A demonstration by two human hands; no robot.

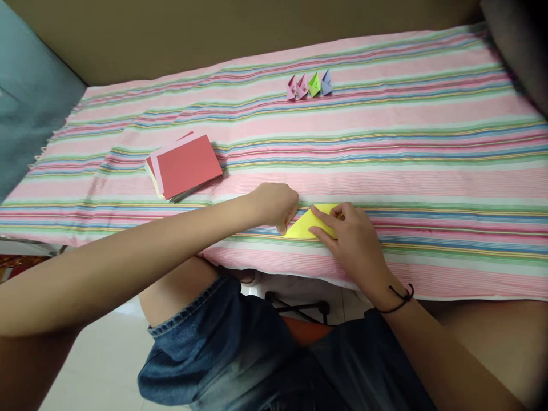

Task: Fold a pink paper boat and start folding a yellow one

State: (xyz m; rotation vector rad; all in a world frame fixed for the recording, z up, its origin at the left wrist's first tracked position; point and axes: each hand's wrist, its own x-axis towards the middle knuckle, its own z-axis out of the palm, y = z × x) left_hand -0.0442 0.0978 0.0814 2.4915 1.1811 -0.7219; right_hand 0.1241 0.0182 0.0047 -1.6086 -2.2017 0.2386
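Note:
A folded sheet of yellow paper [303,226] lies flat near the table's front edge, its narrow pointed corner toward the left. My left hand [277,204] is closed, fingers curled, with its tips down at that left corner; how they meet the paper is partly hidden. From the other side my right hand [357,237] holds the paper against the cloth, thumb and forefinger on its upper face and the other fingers bent. The paper's right end disappears under this hand.
A striped cloth [385,177] covers the table. Left of my hands sits a stack of paper sheets [188,166], red on top. Toward the back stand several small folded paper pieces [314,85] in pink, green and blue. A wall [240,34] rises behind.

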